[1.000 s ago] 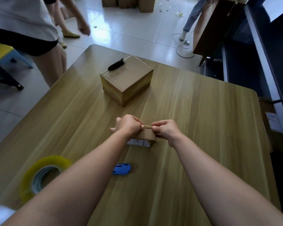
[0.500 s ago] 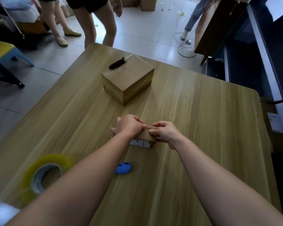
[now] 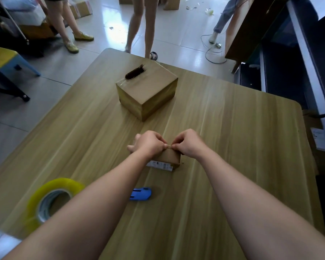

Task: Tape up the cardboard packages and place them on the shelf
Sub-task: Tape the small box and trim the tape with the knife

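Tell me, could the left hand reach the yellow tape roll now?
Probably yes, once freed: the left hand grips the small cardboard box, but the yellow tape roll lies near its forearm with nothing between.

Glossy pale tiled floor point(image 3: 178, 30) – wood-grain table point(image 3: 242, 128) – yellow stool point(image 3: 2, 57) left.

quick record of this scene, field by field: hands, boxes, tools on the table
left hand: grips the small box at its top edge
right hand: pinches the same top edge
large box: farther back on the table, black object on top
tape roll: near left, untouched
blue cutter: lying on the table, nearer than the small box
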The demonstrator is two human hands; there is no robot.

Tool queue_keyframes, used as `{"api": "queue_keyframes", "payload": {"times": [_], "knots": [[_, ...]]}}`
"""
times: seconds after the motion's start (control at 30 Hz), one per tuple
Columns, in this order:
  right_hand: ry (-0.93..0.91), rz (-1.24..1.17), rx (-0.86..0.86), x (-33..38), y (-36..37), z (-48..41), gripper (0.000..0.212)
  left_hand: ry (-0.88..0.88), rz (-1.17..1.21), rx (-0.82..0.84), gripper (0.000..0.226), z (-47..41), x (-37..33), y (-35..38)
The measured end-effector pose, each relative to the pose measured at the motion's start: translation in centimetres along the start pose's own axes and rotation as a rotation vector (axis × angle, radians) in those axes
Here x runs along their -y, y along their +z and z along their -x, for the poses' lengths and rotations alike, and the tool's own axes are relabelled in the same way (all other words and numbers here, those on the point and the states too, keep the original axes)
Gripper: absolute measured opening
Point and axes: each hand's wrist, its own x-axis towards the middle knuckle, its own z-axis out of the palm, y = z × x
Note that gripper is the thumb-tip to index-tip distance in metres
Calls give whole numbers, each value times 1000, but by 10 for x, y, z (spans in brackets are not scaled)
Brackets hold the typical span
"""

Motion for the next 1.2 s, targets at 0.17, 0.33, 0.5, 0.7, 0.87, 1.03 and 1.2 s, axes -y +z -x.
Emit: {"api": "queue_keyframes", "payload": {"times": [0.17, 0.33, 0.5, 0.7, 0.87, 1.03, 1.2], "knots": [[-91, 104, -72, 0, 2, 6, 5, 34, -28, -29, 14, 3, -3, 2], [-84, 2, -23, -6, 0, 8, 4, 36, -6, -3, 14, 3, -2, -1], [-89, 25, -97, -6, 7, 10, 7, 54, -55, -48, 13, 7, -5, 1], [-7, -234, -26, -15, 5, 12, 7, 62, -5, -14, 9, 9, -1, -3], [6, -262, -5, -17, 3, 13, 10, 69, 30, 11, 12, 7, 1, -3], [-22, -192, -61, -18, 8, 12, 10, 77, -15, -3, 17, 6, -1, -1], [14, -235, -54, -19, 5, 13, 9, 80, 22, 33, 13, 3, 3, -5]]}}
